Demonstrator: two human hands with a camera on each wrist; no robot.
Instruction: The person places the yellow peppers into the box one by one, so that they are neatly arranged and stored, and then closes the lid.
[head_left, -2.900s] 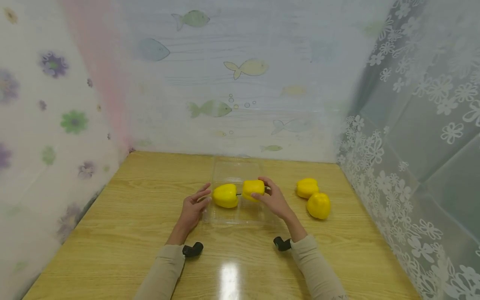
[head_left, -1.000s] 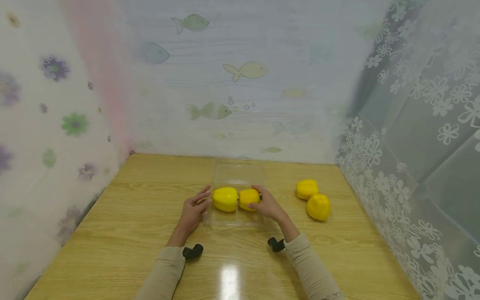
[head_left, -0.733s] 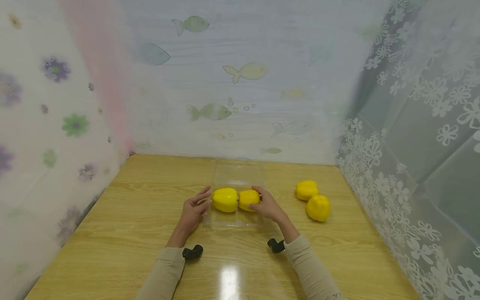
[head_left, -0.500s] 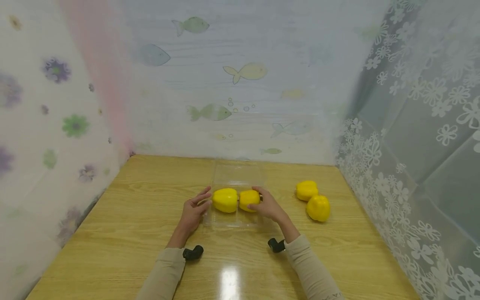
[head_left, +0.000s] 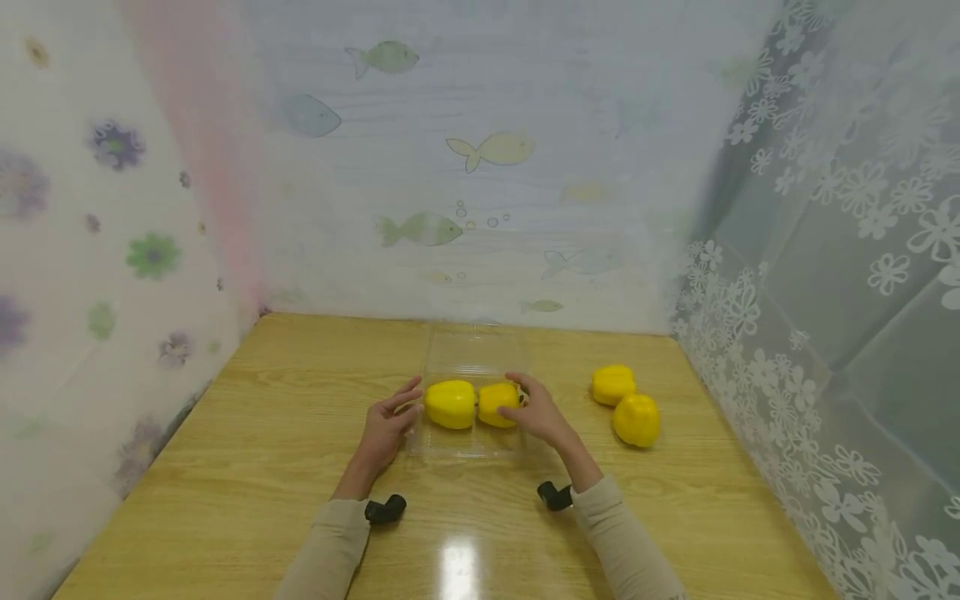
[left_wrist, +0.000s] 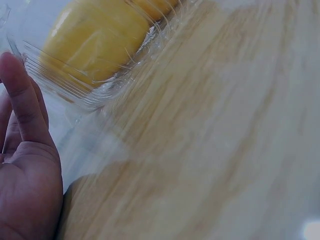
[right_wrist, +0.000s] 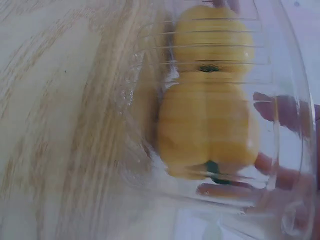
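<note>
Surface: glossy light wooden table [head_left: 247, 467] with visible grain and a lamp glare near the front edge.
Room: translucent curtains on three sides, printed with fish at the back, flowers left and right.
Container: clear ribbed plastic clamshell box [head_left: 471, 354], lid lying open behind, at table centre.
Contents: two smooth yellow bell peppers, left pepper [head_left: 450, 404] and right pepper [head_left: 498, 403], side by side and touching.
Right hand [head_left: 542, 417]: fingers curled round the right pepper inside the box.
Left hand [head_left: 386, 421]: fingers straight, relaxed, against the box's left wall, holding nothing.
Loose stock: two more yellow peppers [head_left: 626, 404] on the table, right of the box, touching.
</note>
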